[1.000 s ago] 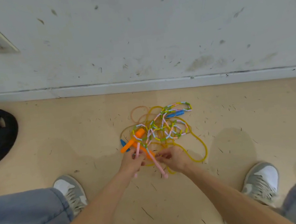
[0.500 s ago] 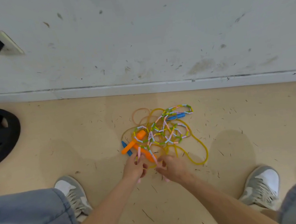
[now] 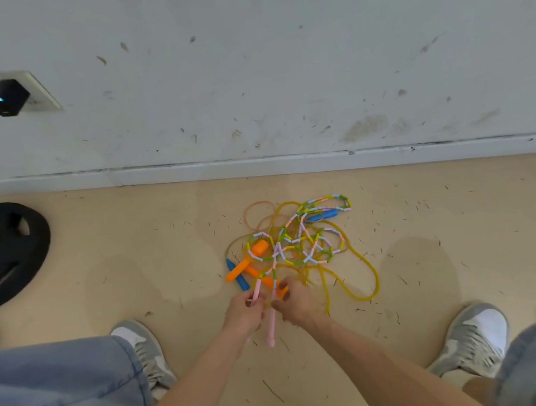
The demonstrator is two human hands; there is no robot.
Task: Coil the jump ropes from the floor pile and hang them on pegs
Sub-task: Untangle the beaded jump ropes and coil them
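Head view looks down on our two hands meeting at the near edge of the jump rope pile (image 3: pixel 300 242), a tangle of beaded, yellow and orange cords on the tan floor (image 3: pixel 167 263) near the white wall (image 3: pixel 279 69), between our grey shoes (image 3: pixel 472 336). Our left hand (image 3: pixel 243 314) curls its fingers round one pink handle (image 3: pixel 256 290), while our right hand (image 3: pixel 298 303) grips the second pink handle (image 3: pixel 271 329), whose free end points back toward us. A black weight plate (image 3: pixel 1 254) lies well apart on the left.
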